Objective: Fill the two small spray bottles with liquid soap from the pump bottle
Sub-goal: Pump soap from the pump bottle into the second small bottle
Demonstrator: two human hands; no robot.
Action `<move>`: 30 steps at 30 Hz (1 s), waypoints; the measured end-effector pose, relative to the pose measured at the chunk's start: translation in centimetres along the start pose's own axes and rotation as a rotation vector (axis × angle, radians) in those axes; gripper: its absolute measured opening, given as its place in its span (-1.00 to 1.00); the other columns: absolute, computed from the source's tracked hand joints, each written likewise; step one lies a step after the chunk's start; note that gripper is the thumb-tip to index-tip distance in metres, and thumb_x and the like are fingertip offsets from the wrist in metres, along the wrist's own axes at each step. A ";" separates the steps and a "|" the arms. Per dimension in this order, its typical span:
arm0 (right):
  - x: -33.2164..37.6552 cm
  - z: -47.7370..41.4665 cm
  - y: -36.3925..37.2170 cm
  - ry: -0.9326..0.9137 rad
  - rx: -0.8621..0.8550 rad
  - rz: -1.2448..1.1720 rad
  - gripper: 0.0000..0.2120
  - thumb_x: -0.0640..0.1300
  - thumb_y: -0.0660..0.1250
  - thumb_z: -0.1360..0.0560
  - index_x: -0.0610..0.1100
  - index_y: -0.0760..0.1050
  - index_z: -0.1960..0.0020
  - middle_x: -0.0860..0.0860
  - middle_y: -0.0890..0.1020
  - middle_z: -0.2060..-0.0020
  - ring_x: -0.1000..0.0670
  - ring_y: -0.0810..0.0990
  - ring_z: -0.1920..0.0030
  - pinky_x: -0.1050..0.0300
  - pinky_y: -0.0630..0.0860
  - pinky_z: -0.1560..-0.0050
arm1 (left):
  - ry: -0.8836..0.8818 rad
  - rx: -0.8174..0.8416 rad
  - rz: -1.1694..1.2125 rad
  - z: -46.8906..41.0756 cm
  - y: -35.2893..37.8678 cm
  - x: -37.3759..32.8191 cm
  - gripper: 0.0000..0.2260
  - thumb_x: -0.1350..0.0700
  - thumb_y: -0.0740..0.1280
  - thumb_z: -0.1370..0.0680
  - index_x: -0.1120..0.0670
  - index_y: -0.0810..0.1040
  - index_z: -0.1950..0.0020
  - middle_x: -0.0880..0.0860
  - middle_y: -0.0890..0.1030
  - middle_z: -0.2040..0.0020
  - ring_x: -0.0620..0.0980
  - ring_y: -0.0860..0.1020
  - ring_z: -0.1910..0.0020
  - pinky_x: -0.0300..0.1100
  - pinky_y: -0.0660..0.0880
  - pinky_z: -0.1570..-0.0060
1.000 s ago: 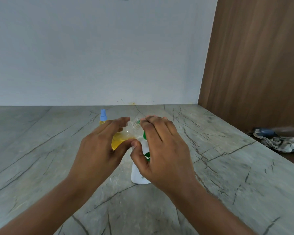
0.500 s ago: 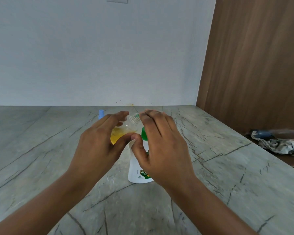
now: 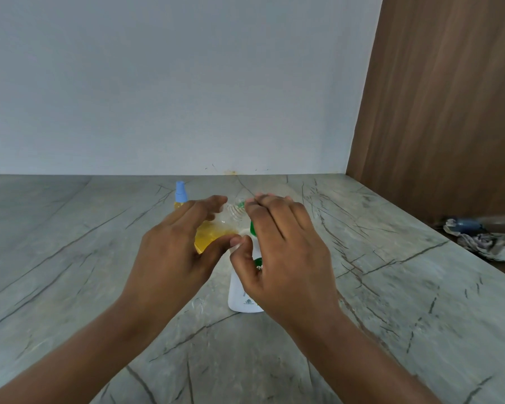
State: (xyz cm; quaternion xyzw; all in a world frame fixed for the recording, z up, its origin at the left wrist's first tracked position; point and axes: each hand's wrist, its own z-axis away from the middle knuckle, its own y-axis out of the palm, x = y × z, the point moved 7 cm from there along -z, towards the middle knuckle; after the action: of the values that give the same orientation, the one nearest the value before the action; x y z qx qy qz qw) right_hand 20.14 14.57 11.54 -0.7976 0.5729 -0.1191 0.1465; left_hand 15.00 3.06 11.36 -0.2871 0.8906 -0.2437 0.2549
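Yellow soap is seen in the clear uncapped spray bottle (image 3: 216, 233), gripped tilted by the left hand (image 3: 175, 255) with its threaded neck at the white pump bottle (image 3: 244, 290), whose green pump head is covered by the curled right hand (image 3: 280, 252), on the grey stone counter (image 3: 376, 287), with a blue-capped spray bottle (image 3: 180, 195) standing behind.

grey veined counter (image 3: 70, 258), crumpled cloth (image 3: 490, 246), wood panel (image 3: 449, 112)

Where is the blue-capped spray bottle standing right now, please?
In the head view, the blue-capped spray bottle stands on the stone counter, just beyond and left of the left hand.
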 end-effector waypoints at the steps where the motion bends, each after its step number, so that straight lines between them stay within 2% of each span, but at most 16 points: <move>1: 0.0 0.1 0.0 -0.001 0.002 0.002 -0.68 -0.12 0.22 -0.45 -0.29 0.57 -0.07 -0.14 0.61 0.02 -0.08 0.53 -0.04 0.16 0.45 -0.07 | 0.000 0.000 0.004 0.0 0.1 0.1 -0.55 -0.20 0.23 -0.44 0.03 0.52 -0.20 -0.20 0.50 0.06 -0.34 0.40 0.08 -0.57 0.31 0.20; 8: 0.0 -0.2 0.4 -0.002 0.023 -0.006 -0.66 -0.08 0.25 -0.43 -0.28 0.57 -0.08 -0.12 0.61 0.01 -0.07 0.52 -0.05 0.19 0.44 -0.05 | -0.006 -0.016 -0.012 -0.1 0.0 0.4 -0.55 -0.18 0.22 -0.43 0.05 0.53 -0.20 -0.06 0.61 0.03 -0.16 0.46 0.00 -0.47 0.31 0.15; 12: -0.2 -0.8 -0.1 0.000 0.028 -0.035 -0.66 -0.08 0.24 -0.44 -0.29 0.56 -0.09 -0.12 0.60 0.01 -0.06 0.51 -0.03 0.22 0.39 -0.04 | -0.009 -0.014 -0.004 -0.3 -0.4 -0.1 -0.53 -0.20 0.19 -0.43 0.05 0.53 -0.21 -0.05 0.62 0.01 -0.24 0.49 0.16 -0.48 0.32 0.16; 16: -0.2 -1.3 -0.4 -0.008 0.033 -0.030 -0.65 -0.05 0.22 -0.47 -0.27 0.57 -0.07 -0.11 0.61 0.03 -0.03 0.51 -0.01 0.24 0.37 -0.01 | -0.011 -0.021 0.012 -0.4 -0.7 -0.4 -0.51 -0.20 0.17 -0.43 0.05 0.53 -0.21 -0.05 0.63 0.00 -0.22 0.49 0.14 -0.47 0.33 0.16; 23: -0.3 -1.4 -0.9 -0.021 0.035 -0.009 -0.63 -0.02 0.18 -0.50 -0.27 0.56 -0.10 -0.13 0.61 -0.01 -0.02 0.46 -0.05 0.21 0.34 -0.04 | -0.003 -0.028 0.020 -0.6 -1.0 -0.9 -0.53 -0.18 0.19 -0.42 0.05 0.53 -0.21 -0.08 0.61 0.02 -0.33 0.45 0.12 -0.47 0.33 0.16; 25: -0.2 -1.3 -0.9 -0.025 0.020 -0.006 -0.63 -0.04 0.20 -0.50 -0.28 0.55 -0.11 -0.13 0.60 -0.01 -0.03 0.46 -0.06 0.20 0.36 -0.06 | -0.002 -0.033 0.023 -0.6 -1.0 -1.0 -0.54 -0.17 0.25 -0.42 0.05 0.54 -0.21 -0.09 0.60 0.03 -0.34 0.42 0.08 -0.46 0.33 0.17; 30: -0.2 -1.2 -0.8 -0.030 0.001 -0.032 -0.64 -0.06 0.23 -0.48 -0.30 0.55 -0.11 -0.15 0.60 -0.02 -0.07 0.49 -0.07 0.20 0.39 -0.08 | -0.015 -0.033 0.002 -0.7 -0.9 -0.9 -0.60 -0.06 0.32 -0.41 0.06 0.54 -0.21 -0.05 0.63 0.03 -0.31 0.45 0.15 -0.47 0.31 0.18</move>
State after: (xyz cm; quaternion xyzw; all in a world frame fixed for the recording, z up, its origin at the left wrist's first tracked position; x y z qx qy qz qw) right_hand 20.38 14.90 12.94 -0.8084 0.5576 -0.1095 0.1535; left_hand 15.57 3.17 12.66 -0.2924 0.8928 -0.2264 0.2570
